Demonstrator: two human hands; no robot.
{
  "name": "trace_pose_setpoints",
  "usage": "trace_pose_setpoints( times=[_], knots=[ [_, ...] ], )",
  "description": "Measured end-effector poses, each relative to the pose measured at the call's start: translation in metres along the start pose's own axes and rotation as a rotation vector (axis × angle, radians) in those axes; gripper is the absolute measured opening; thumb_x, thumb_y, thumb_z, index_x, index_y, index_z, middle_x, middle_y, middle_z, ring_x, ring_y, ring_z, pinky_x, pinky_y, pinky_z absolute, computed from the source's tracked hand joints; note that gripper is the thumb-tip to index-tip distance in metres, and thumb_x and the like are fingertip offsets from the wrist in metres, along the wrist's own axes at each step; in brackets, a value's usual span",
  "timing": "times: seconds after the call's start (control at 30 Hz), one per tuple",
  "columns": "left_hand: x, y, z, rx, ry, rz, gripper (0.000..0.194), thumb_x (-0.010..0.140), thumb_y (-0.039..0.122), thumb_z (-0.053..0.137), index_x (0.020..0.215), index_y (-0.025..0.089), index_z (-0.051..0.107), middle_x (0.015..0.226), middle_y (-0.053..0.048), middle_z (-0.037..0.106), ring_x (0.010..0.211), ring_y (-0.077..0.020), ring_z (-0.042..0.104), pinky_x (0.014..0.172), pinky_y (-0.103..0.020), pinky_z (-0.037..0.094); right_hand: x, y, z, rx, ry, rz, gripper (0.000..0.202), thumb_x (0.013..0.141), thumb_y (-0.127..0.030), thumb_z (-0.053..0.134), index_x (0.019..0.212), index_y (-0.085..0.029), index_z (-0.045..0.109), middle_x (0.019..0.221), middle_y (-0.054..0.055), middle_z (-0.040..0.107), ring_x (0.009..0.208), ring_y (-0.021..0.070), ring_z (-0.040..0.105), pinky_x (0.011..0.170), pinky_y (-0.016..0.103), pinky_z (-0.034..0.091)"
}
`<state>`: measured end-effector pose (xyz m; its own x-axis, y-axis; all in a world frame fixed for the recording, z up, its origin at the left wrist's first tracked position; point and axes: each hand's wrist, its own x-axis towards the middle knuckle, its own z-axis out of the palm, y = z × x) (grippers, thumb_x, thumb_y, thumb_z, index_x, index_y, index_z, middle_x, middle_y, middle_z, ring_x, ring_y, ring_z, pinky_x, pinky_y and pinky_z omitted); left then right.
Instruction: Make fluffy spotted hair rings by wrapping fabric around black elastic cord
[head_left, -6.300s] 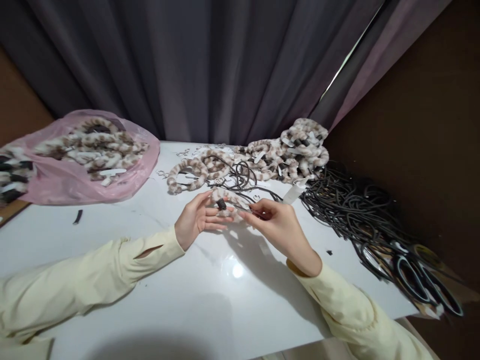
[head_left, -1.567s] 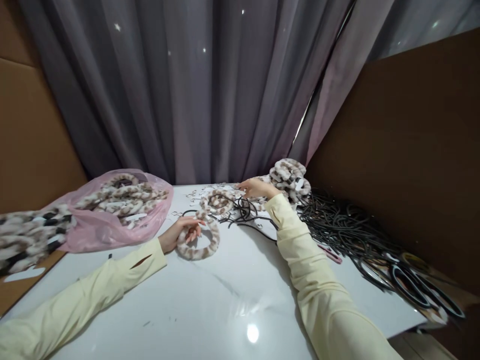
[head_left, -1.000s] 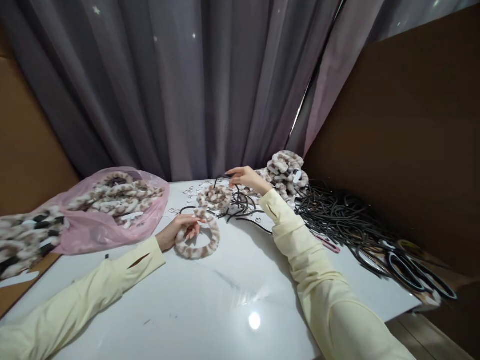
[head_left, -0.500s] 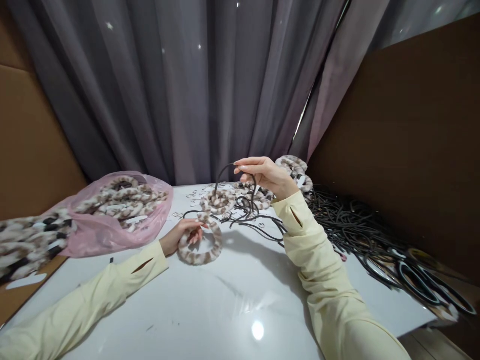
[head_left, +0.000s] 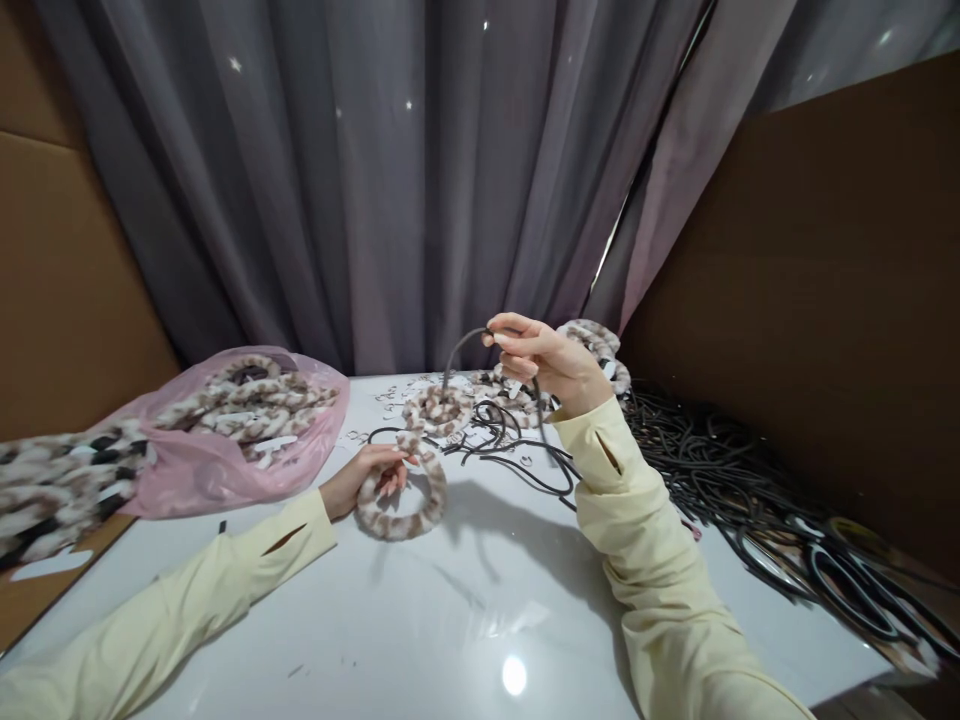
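My left hand [head_left: 381, 470] is closed on a furry ring [head_left: 405, 524], white with brown patches, held just above the table. Higher and to the right, my right hand [head_left: 541, 358] pinches a thin dark cord [head_left: 459, 346] between thumb and fingers. One part of the cord arcs down to the left, towards the furry pieces behind; another part hangs below the hand. Where its left end lies I cannot make out. Behind the hands sit more furry rings [head_left: 439, 410] and several loose dark cords [head_left: 517, 470].
At the left, a pink plastic bag [head_left: 217, 480] holds furry pieces, with more furry pieces [head_left: 52, 485] beside it. A heap of dark cords [head_left: 697, 450] and scissors [head_left: 847, 590] lie at the right. Small metal bits [head_left: 390, 400] are scattered at the back. Curtains [head_left: 375, 200] hang behind the white table [head_left: 360, 640].
My right hand has moved a little to the right, drawing the cord with it, and its arc is flatter. The left hand keeps hold of the furry ring in nearly the same place.
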<state>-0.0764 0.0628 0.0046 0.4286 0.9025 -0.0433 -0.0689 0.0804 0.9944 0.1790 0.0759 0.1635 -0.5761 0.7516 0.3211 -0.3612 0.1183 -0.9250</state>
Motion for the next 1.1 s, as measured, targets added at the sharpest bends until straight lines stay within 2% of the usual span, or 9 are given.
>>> trace_pose_setpoints(
  times=[0.07, 0.13, 0.33, 0.5, 0.6, 0.7, 0.8, 0.93, 1.1],
  knots=[
    [0.001, -0.001, -0.001, -0.006, -0.003, 0.004, 0.027, 0.072, 0.033, 0.057, 0.074, 0.007, 0.064, 0.05, -0.004, 0.06, 0.036, -0.0067, 0.042, 0.038, -0.019, 0.027, -0.001, 0.0, -0.001, -0.025, -0.031, -0.005, 0.029, 0.068, -0.004, 0.059, 0.093, -0.019, 0.061, 0.08, -0.003, 0.063, 0.037, -0.0008, 0.043, 0.033, 0.011, 0.033],
    [0.002, -0.003, -0.002, -0.013, -0.007, 0.006, 0.029, 0.073, 0.034, 0.056, 0.077, 0.007, 0.065, 0.05, -0.004, 0.06, 0.036, -0.0071, 0.042, 0.038, -0.019, 0.027, -0.001, -0.001, -0.002, -0.038, -0.024, 0.007, 0.033, 0.068, -0.003, 0.058, 0.097, -0.02, 0.061, 0.08, -0.004, 0.063, 0.042, 0.0008, 0.048, 0.036, 0.011, 0.037],
    [0.002, -0.004, -0.002, -0.031, -0.011, 0.016, 0.027, 0.075, 0.033, 0.056, 0.077, 0.008, 0.064, 0.05, -0.004, 0.06, 0.037, -0.0075, 0.043, 0.037, -0.018, 0.027, 0.002, -0.002, 0.001, 0.0, 0.028, 0.069, 0.019, 0.071, -0.004, 0.057, 0.084, -0.015, 0.064, 0.073, -0.002, 0.065, 0.047, 0.0029, 0.055, 0.044, 0.012, 0.045],
    [0.001, -0.002, -0.001, -0.064, -0.029, 0.009, 0.04, 0.08, 0.043, 0.046, 0.077, 0.008, 0.065, 0.049, -0.005, 0.059, 0.036, -0.0083, 0.042, 0.038, -0.02, 0.028, 0.003, -0.002, 0.005, 0.044, 0.041, 0.093, 0.014, 0.074, -0.006, 0.059, 0.085, -0.015, 0.063, 0.085, 0.001, 0.067, 0.07, 0.0105, 0.065, 0.059, 0.018, 0.053],
    [0.001, 0.0, -0.003, -0.099, -0.033, -0.007, 0.051, 0.082, 0.049, 0.038, 0.079, 0.007, 0.066, 0.05, -0.007, 0.06, 0.036, -0.0093, 0.043, 0.038, -0.021, 0.028, 0.005, -0.001, 0.003, 0.052, 0.079, 0.067, 0.004, 0.078, -0.013, 0.058, 0.079, -0.015, 0.061, 0.068, -0.001, 0.065, 0.061, 0.0092, 0.064, 0.054, 0.017, 0.052],
    [0.0, 0.002, -0.002, -0.097, -0.047, -0.048, 0.045, 0.08, 0.047, 0.046, 0.081, 0.007, 0.066, 0.05, -0.006, 0.061, 0.038, -0.0091, 0.044, 0.039, -0.02, 0.029, 0.005, -0.001, 0.0, 0.039, 0.067, 0.05, 0.003, 0.077, -0.013, 0.059, 0.076, -0.014, 0.061, 0.057, -0.003, 0.06, 0.052, 0.0066, 0.061, 0.048, 0.013, 0.049],
    [-0.005, 0.002, 0.008, -0.096, -0.081, -0.083, 0.032, 0.076, 0.04, 0.059, 0.078, 0.009, 0.064, 0.051, -0.003, 0.059, 0.04, -0.0067, 0.042, 0.04, -0.018, 0.027, 0.001, -0.003, 0.002, 0.024, 0.037, 0.042, 0.018, 0.075, -0.007, 0.058, 0.09, -0.016, 0.061, 0.069, -0.003, 0.063, 0.057, 0.0047, 0.06, 0.047, 0.01, 0.048],
    [-0.019, -0.003, 0.037, -0.122, -0.186, -0.149, 0.038, 0.075, 0.047, 0.059, 0.068, 0.01, 0.059, 0.044, 0.0, 0.05, 0.039, -0.0059, 0.038, 0.041, -0.019, 0.025, -0.008, -0.011, 0.013, -0.048, 0.02, 0.022, 0.04, 0.074, -0.004, 0.054, 0.11, -0.023, 0.056, 0.089, -0.004, 0.062, 0.063, 0.0036, 0.059, 0.049, 0.01, 0.047],
    [-0.028, -0.007, 0.058, -0.244, -0.308, -0.255, 0.035, 0.077, 0.048, 0.057, 0.077, 0.013, 0.055, 0.043, 0.004, 0.044, 0.038, -0.0059, 0.029, 0.042, -0.021, 0.022, -0.017, -0.024, 0.031, -0.156, 0.154, 0.005, 0.027, 0.084, -0.013, 0.048, 0.106, -0.024, 0.059, 0.071, -0.007, 0.055, 0.04, -0.0019, 0.041, 0.04, 0.01, 0.036]
  ],
)
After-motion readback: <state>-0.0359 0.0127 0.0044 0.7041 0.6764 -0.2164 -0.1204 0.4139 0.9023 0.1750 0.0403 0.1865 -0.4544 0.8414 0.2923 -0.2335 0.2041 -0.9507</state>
